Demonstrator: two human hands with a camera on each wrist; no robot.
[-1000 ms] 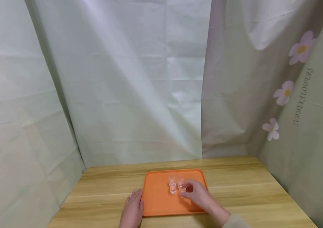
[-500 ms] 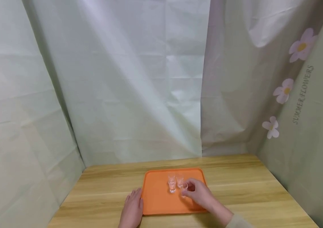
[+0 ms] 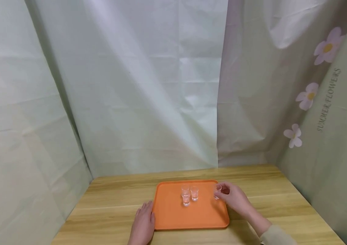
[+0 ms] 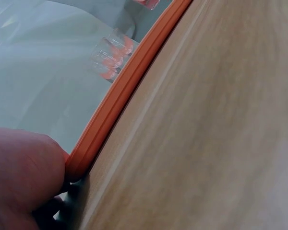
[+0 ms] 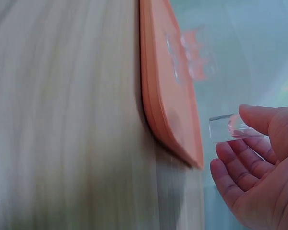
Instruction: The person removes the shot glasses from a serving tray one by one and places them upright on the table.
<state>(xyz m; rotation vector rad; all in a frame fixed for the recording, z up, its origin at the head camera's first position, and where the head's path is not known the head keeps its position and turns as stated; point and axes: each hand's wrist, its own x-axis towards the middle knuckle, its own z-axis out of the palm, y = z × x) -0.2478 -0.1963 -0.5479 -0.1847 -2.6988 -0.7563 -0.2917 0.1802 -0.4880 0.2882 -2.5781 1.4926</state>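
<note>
Orange tray [image 3: 173, 217] in the lower middle of the head view; over its upper-right edge, the person's right hand [image 3: 236, 200] pinches a clear shot glass [image 5: 221, 128] between thumb and fingers, its long axis close to upright, apparently held apart from the tray. To its left in the frame, across a stretch of tray, three others stand close together: a front glass [image 3: 186, 200], a back glass [image 3: 185, 189] partly hidden behind it, and a side glass [image 3: 194, 193] just to their right. Farther off, the left hand [image 3: 143, 224] lies straight-fingered against the tray's left edge, on the wood-grained table [image 3: 109, 212]
</note>
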